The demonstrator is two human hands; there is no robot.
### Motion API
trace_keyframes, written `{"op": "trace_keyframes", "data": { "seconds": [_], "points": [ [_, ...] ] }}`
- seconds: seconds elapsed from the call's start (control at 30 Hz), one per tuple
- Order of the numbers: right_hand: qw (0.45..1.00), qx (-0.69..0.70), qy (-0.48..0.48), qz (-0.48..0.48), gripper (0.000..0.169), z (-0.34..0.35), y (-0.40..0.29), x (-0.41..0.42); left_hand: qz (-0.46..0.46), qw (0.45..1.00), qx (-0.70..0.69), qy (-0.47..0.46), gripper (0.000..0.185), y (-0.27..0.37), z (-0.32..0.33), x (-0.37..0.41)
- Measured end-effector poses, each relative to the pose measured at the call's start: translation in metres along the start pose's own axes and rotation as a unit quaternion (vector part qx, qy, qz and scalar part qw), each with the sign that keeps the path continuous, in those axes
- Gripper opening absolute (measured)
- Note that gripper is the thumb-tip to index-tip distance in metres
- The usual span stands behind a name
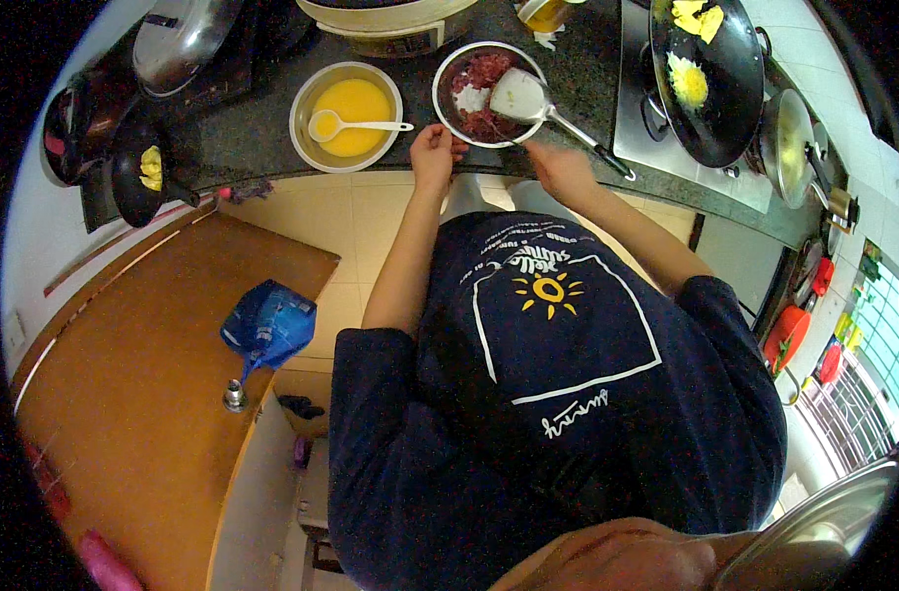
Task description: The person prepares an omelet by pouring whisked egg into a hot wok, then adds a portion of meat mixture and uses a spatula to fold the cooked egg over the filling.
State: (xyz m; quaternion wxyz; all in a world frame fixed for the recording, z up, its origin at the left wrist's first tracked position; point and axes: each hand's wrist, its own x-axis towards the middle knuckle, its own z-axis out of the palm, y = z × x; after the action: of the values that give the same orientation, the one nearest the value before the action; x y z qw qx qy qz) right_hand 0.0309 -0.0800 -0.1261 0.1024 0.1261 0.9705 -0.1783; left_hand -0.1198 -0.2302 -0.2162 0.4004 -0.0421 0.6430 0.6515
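A metal bowl (440, 101) on the counter holds raw minced meat (486, 70) with white powder (470, 98) on it. My left hand (432, 153) grips the near left of its rim. By the near right rim is my right hand (565, 171), blurred; a thin dark line runs from it into the meat, too unclear to name. A spatula (520, 96) rests across the bowl, its black-ended handle reaching past the right rim. Left of these, a second metal bowl (298, 127) contains yellow liquid, probably beaten egg (357, 100), and a white spoon (327, 125).
A wok (715, 133) with pieces of cooked egg (687, 80) sits on the gas stove (634, 122) at right. Beside it stands a lidded pan (789, 159). A small frying pan (132, 196) lies far left. A blue bag (268, 325) rests on the wooden table (161, 295).
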Motion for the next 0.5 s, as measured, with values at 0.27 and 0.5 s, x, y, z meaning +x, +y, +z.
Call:
{"op": "trace_keyframes", "data": {
  "seconds": [0.27, 0.5],
  "points": [
    [0.993, 0.100, 0.056, -0.043, 0.031, 0.003, -0.009, -0.014, -0.007, 1.000, -0.012, 0.012, 0.012, 0.004, 0.004, -0.002],
    [0.999, 0.025, 0.036, -0.016, 0.031, 0.004, -0.002, -0.003, -0.014, 1.000, -0.011, 0.010, 0.012, 0.004, 0.003, -0.002]
  ]
}}
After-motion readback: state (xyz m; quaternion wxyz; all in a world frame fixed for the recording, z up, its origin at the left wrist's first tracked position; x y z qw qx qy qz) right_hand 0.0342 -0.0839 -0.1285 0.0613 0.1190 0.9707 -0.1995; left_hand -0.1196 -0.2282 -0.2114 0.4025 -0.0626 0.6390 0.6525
